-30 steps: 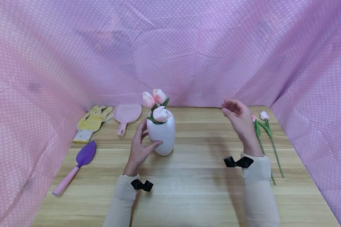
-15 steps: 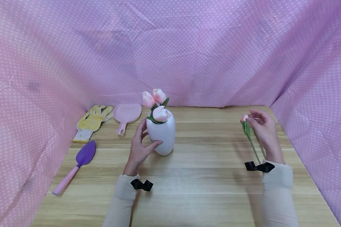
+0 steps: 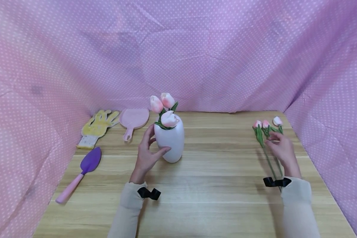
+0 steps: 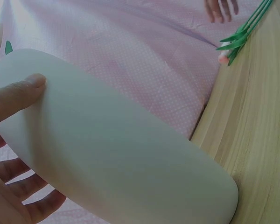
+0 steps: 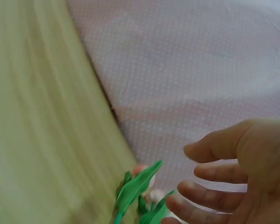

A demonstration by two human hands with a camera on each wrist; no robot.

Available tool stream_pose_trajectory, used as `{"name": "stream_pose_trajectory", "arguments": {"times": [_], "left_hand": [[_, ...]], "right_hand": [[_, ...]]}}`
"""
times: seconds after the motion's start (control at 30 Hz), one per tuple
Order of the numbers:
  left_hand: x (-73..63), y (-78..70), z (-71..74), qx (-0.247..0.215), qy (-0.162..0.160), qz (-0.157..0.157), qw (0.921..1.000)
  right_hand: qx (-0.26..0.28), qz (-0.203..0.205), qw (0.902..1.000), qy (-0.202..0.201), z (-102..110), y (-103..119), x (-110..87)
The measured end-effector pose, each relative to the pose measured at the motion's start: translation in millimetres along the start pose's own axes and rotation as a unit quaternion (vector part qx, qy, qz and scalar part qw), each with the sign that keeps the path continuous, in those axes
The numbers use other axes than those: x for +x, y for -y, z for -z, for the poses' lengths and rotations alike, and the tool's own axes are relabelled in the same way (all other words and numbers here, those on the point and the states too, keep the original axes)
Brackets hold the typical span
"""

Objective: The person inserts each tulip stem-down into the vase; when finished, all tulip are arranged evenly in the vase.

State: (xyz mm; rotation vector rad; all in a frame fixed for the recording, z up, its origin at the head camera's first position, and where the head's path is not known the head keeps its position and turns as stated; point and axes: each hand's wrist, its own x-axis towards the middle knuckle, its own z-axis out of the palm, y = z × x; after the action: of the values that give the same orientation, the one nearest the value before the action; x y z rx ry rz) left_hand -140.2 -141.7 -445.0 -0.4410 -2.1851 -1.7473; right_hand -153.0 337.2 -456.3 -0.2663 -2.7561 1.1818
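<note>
White vase (image 3: 170, 145) holds three tulips (image 3: 168, 119); three loose tulips (image 3: 259, 136) remain on table (image 3: 211, 198). Left hand (image 3: 145, 160) grips vase; right hand (image 3: 283, 152) near loose tulips, fingers apart.

A plain beige left sleeve (image 3: 125, 213) and matching right sleeve (image 3: 299, 213) are worn, each finished with a broad cuff (image 3: 301, 191). An angular black piece (image 3: 277, 182), bow-like in outline, is mounted at each wrist; left hand (image 3: 147, 158) and right hand (image 3: 283, 152) are bare.
</note>
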Motion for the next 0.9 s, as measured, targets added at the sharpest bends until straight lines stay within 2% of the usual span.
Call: {"name": "stream_pose_trajectory", "arguments": {"times": [0.23, 0.43, 0.67, 0.77, 0.9], "left_hand": [[0.3, 1.2, -0.3, 0.001, -0.002, -0.006, 1.0], [-0.2, 0.8, -0.3, 0.004, -0.003, -0.009, 0.9999], [-0.4, 0.8, -0.4, 0.003, -0.003, -0.005, 1.0], [-0.2, 0.9, -0.3, 0.002, -0.004, -0.004, 1.0], [-0.4, 1.4, -0.1, 0.003, -0.002, -0.006, 1.0]], "right_hand": [[-0.043, 0.014, 0.9983, 0.037, -5, -20, -6.8], [-0.093, -0.006, 0.9937, 0.063, -11, -32, -10.9], [-0.119, -0.018, 0.9889, 0.087, -14, -34, -16.0], [-0.129, -0.036, 0.9867, 0.093, -15, -32, -16.9], [-0.172, -0.032, 0.9809, 0.084, -17, -32, -14.8]]}}
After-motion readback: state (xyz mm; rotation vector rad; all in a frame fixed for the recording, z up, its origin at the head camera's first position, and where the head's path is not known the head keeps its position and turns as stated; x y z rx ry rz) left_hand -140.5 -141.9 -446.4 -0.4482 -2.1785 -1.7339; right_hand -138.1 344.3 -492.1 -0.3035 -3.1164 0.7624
